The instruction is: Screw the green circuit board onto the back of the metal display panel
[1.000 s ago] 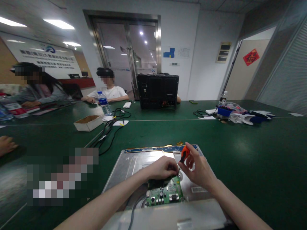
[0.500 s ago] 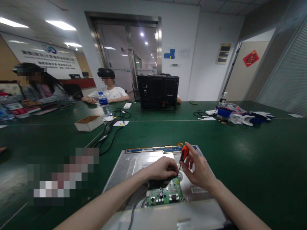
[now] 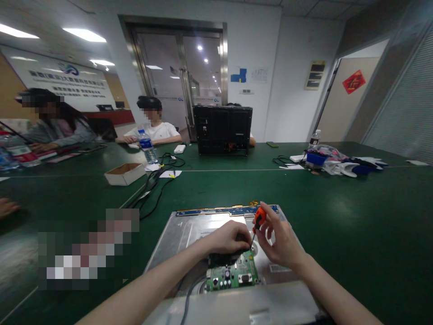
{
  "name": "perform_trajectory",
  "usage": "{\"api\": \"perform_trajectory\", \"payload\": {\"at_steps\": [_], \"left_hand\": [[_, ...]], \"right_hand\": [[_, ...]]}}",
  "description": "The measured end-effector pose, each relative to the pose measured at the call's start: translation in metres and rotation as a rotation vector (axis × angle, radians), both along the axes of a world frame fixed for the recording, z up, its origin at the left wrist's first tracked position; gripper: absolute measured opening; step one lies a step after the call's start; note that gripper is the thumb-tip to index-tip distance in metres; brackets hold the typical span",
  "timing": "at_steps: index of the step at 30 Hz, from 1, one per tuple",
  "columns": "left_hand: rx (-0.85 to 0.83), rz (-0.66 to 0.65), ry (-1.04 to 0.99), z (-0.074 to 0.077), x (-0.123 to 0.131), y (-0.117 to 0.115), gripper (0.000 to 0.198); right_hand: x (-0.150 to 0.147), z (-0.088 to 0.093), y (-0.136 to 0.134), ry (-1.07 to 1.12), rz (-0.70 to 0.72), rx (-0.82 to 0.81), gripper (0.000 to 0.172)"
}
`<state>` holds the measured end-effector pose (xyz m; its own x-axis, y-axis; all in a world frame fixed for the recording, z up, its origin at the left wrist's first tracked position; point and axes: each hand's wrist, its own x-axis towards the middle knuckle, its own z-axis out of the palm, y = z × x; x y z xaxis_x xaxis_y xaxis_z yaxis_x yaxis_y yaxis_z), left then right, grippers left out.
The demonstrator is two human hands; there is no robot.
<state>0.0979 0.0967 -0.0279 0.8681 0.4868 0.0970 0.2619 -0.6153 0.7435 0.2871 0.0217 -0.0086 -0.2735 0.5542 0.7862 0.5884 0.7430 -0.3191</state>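
My right hand (image 3: 282, 237) grips a small screwdriver (image 3: 260, 219) with an orange and black handle, held near upright, its shaft slanting down to the far right corner of a green circuit board (image 3: 230, 275). Right by the tip, the curled fingers of my left hand (image 3: 232, 237) are pinched together; what they hold, if anything, is hidden. The board lies on a silver metal panel (image 3: 189, 234) with a blue circuit strip (image 3: 216, 211) along its far edge. My left hand and its shadow cover the board's far part.
A grey cable (image 3: 188, 302) runs beside the board. Farther off are a white open box (image 3: 125, 175), black cables (image 3: 149, 192), a water bottle (image 3: 147, 146), a black monitor housing (image 3: 223, 131) and a pile of bags (image 3: 338, 161). Other people sit across the green table (image 3: 355, 216).
Both my hands and the screwdriver stay almost in place, the handle shifting only very slightly. Another person's hand at the left edge has come farther into view.
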Motion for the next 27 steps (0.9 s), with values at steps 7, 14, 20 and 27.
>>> {"api": "perform_trajectory", "payload": {"at_steps": [7, 14, 20, 27], "left_hand": [[0.002, -0.003, -0.010, -0.0008, -0.0007, 0.0006, 0.013], [0.011, 0.001, -0.010, -0.0046, -0.0006, 0.0036, 0.007], [0.008, -0.008, -0.006, -0.0040, 0.0005, 0.0021, 0.015], [0.025, 0.007, -0.001, -0.0019, 0.0005, 0.0014, 0.010]], "right_hand": [[0.0009, -0.0028, 0.0028, -0.018, -0.063, 0.048, 0.069], [0.0010, -0.0017, 0.0004, -0.076, -0.086, 0.080, 0.068], [-0.0017, 0.0003, -0.0013, -0.035, -0.017, -0.019, 0.076], [-0.0016, -0.0019, 0.0014, -0.051, -0.074, 0.046, 0.071]]}}
